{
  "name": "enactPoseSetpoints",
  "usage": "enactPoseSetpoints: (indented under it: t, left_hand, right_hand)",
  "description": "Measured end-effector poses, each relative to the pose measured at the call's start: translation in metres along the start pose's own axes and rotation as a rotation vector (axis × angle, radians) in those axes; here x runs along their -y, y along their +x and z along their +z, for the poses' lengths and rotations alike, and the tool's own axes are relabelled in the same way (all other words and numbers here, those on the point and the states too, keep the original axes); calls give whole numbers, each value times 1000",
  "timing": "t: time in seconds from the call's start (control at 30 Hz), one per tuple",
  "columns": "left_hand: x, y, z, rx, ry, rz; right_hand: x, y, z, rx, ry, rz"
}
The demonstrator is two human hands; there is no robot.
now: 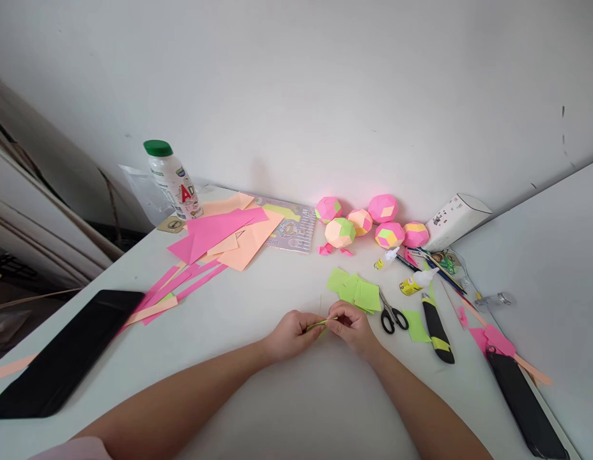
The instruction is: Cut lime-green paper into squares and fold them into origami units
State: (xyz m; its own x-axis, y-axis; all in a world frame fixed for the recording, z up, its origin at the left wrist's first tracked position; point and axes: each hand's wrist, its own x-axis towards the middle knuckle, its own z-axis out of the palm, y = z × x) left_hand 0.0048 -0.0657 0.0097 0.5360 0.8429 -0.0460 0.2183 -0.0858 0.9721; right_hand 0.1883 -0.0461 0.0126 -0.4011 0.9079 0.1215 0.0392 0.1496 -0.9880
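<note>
Both hands meet above the white table, pinching a small piece of green paper. My left hand is closed on its left end, and my right hand is closed on its right end. Most of the piece is hidden by the fingers; it looks folded and narrow. Just beyond my right hand lie several green paper squares, overlapping. Scissors with black handles lie to the right of that hand, their blades by the squares. Another green square lies between the scissors and a black and yellow utility knife.
Several faceted paper balls stand against the wall. Two glue bottles lie near pens. Pink and peach paper sheets cover part of a notebook. A white bottle, a black tablet-like slab and a phone flank the table.
</note>
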Motion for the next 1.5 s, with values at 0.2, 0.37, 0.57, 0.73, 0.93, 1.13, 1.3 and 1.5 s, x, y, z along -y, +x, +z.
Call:
enactPoseSetpoints:
  t: [0.2,0.37,0.57,0.73,0.93,1.13,1.3,1.5]
  left_hand:
    - [2,0,1,-6,11,16]
    - [0,0,2,-13,19,14]
    - [0,1,4,-127,11,-60]
    - [5,2,4,-92,12,-79]
    - [4,2,3,-82,7,-68]
    - [0,1,4,-77,0,-74]
    - [0,1,5,-117,-20,-74]
    - [1,1,5,-121,-45,-74]
  right_hand:
    - [0,0,0,19,-5,-13]
    - [0,0,-1,26,-16,-9]
    - [1,-1,-2,-7,24,32]
    - [1,0,-1,6,-3,10]
    - [4,0,-1,27,-23,20]
    - [3,-1,0,51,16,40]
    - [3,-1,-1,34,-7,37]
    - [2,-1,0,39,-1,57]
